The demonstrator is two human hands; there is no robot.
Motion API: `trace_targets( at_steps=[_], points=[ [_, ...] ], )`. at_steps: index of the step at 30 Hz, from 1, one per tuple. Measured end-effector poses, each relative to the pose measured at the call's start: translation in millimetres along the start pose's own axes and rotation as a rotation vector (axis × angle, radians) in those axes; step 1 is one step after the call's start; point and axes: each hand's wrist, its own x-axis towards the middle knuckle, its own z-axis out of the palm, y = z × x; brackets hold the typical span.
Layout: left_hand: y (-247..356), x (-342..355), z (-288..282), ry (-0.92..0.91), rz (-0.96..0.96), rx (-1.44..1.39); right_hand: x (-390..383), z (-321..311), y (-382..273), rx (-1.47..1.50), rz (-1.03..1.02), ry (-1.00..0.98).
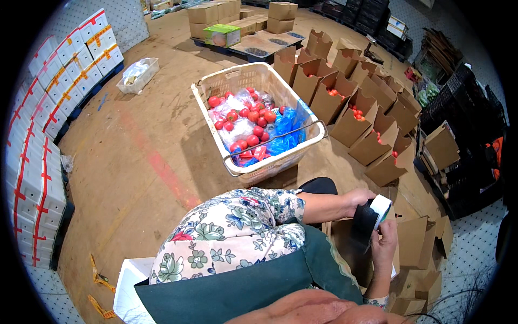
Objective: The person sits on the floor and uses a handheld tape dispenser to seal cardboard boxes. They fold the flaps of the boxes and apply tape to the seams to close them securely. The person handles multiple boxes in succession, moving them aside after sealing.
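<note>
My left hand (360,201) reaches in from the left and is closed on a wide black roll of what looks like tape (365,220) with a white side. From below, my right hand (383,240) grips the lower edge of the same roll, its fingers curled and partly hidden. Beneath the roll and both hands is an open brown cardboard box (341,235), mostly covered by my arms and green apron.
A white crate (317,136) of tomatoes (253,116) and plastic bags stands ahead. To its right are several cardboard boxes (359,129), some holding tomatoes. More open boxes (416,243) lie beside my right hand. White foam boxes (40,178) line the left.
</note>
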Motion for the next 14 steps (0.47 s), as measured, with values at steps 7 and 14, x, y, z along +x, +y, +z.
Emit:
trace_targets(
  at_steps=[7, 14],
  points=[
    [4, -2, 9, 0.086, 0.007, -0.033, 1, -3, -13, -0.121, 0.011, 0.061],
    [4, 3, 2, 0.095, 0.097, 0.132, 2, -5, -12, -0.160, -0.030, 0.039]
  ],
)
